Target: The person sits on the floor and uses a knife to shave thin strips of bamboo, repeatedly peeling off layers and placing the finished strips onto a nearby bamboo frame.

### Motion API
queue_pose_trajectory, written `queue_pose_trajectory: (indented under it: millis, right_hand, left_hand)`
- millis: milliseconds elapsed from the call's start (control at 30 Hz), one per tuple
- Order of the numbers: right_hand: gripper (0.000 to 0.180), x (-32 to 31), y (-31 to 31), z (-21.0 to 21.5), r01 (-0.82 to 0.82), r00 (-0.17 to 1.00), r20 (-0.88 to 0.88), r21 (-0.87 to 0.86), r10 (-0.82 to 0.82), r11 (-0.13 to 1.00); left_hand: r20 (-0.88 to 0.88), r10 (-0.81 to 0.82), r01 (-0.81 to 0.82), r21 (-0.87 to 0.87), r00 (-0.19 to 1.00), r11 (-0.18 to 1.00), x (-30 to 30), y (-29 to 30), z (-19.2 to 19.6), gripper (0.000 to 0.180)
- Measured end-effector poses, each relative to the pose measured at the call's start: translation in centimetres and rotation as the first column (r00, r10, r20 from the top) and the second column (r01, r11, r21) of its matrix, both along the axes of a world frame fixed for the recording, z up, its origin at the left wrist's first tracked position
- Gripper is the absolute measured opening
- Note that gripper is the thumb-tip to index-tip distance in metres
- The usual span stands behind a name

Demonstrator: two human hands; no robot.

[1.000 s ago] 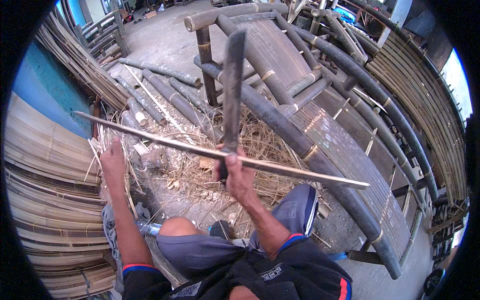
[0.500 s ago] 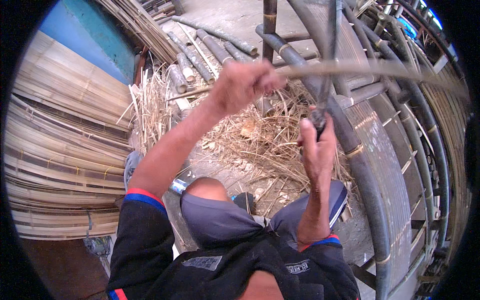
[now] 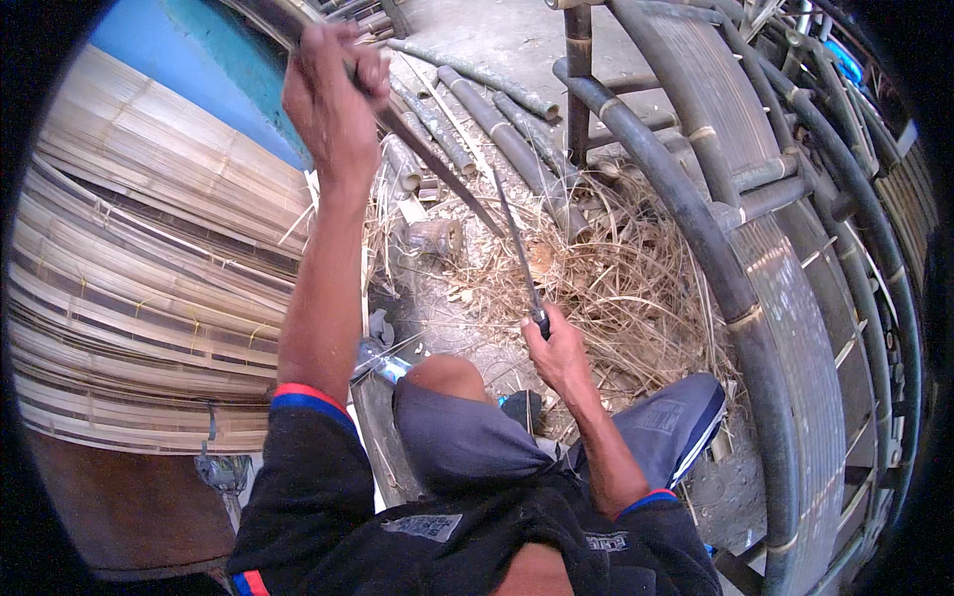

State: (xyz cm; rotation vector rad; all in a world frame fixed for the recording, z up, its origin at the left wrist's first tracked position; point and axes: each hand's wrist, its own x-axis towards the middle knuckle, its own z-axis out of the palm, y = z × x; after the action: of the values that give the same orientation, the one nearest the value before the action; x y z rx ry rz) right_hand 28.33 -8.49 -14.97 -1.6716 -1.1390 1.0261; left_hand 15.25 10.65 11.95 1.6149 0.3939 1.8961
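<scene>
Raised at the upper left, my left hand (image 3: pixel 338 109) is closed round a long bamboo strip (image 3: pixel 442 167). One end of the strip slants down to the right over the shavings, and the other runs past the hand toward the upper left. My right hand (image 3: pixel 559 350), in front of my knees, grips the dark handle of a long-bladed knife (image 3: pixel 519 238). Its blade points up and slightly left, close to the strip's lower end; I cannot tell whether they touch.
Bamboo shavings (image 3: pixel 636 268) cover the floor ahead. A short bamboo block (image 3: pixel 435 238) and several bamboo poles (image 3: pixel 497 124) lie beyond. Stacked slat panels (image 3: pixel 149 268) stand at the left. A bamboo frame (image 3: pixel 740 298) rises close on the right. A plastic bottle (image 3: pixel 383 363) lies beside my left knee.
My left hand has moved up and left, swinging the strip from pointing right to slanting down. My right hand has come lower and left, bringing the knife down with it.
</scene>
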Motion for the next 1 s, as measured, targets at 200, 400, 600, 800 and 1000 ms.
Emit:
queue_pose_trajectory:
  millis: [200, 400, 600, 800, 1000]
  right_hand:
    - [0.032, -2.0, 1.1, 2.6, -0.081, 0.996, -0.019, 0.057, 0.082, 0.995]
    - [0.029, -7.2, 4.7, 6.8, -0.153, 0.98, -0.053, 0.43, 0.194, 0.89]
    - [0.027, -9.3, 7.4, 4.5, -0.223, 0.969, -0.017, 0.382, 0.248, 0.897]
    - [0.031, -7.2, 11.4, -4.9, -0.182, 0.979, 0.108, 0.079, 0.173, 0.98]
    - [0.036, -8.0, 12.3, -8.4, -0.116, 0.985, 0.131, 0.04, 0.11, 0.992]
  left_hand:
    - [0.167, 0.117, -0.084, -0.194, 0.979, 0.977, -3.4, -0.9, -6.2, 0.045]
    - [0.189, 0.27, -0.234, -0.189, 0.944, 0.954, -3.2, -3.3, -8.2, 0.055]
    - [0.139, 0.484, -0.442, -0.251, 0.864, 0.861, -5.8, -2.3, -8.5, 0.061]
    - [0.126, 0.495, -0.466, -0.207, 0.86, 0.861, -7.8, -1.1, -8.6, 0.067]
    - [0.14, 0.52, -0.479, -0.249, 0.842, 0.842, -8.2, -0.5, -8.2, 0.065]
